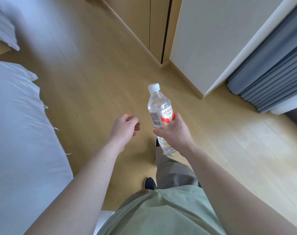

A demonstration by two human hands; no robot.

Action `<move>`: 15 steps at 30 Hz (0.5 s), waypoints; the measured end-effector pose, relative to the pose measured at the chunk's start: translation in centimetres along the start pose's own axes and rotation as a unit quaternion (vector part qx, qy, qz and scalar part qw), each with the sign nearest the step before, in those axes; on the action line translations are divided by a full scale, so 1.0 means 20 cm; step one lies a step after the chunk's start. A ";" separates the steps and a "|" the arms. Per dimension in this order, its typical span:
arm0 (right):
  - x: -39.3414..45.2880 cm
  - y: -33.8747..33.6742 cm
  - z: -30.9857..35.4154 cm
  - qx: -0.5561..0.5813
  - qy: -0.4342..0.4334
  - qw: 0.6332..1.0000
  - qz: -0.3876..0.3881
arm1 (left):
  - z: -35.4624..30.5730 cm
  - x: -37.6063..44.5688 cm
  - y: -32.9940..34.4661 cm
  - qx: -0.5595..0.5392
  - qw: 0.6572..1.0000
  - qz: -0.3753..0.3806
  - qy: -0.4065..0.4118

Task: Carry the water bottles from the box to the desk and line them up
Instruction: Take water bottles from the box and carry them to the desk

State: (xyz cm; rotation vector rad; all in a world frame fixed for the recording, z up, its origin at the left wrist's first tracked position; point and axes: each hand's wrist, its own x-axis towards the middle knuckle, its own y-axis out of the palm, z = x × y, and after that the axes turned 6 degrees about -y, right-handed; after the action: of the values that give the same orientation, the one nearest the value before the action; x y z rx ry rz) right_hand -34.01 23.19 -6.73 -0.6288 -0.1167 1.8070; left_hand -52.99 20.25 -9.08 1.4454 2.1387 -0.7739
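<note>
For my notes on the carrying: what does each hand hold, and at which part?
The right hand grips the water bottle around its middle, at the label's lower edge. The left hand holds nothing; its fingers hang loosely curled.

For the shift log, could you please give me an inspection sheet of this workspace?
Surface: wooden floor; no desk or box in view.
Job's things: one capped water bottle, upright, carried over the floor.
Clutter: nothing seen.
Hands: right hand grips the bottle around its label; left hand holds nothing, fingers loosely curled.
Cables: nothing seen.
Surroundings: white bedding on the left, wooden cupboard ahead, grey curtain on the right.
</note>
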 end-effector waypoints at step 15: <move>1.21 0.11 0.51 -0.035 -0.038 0.995 0.091 | -0.74 0.86 -0.18 -0.038 0.997 -0.062 -0.028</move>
State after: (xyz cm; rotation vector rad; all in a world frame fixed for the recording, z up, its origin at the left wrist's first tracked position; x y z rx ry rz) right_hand -45.37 46.85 -7.50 -0.6374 -0.1796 2.0106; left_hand -63.17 40.81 -8.38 1.2485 2.2055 -0.7592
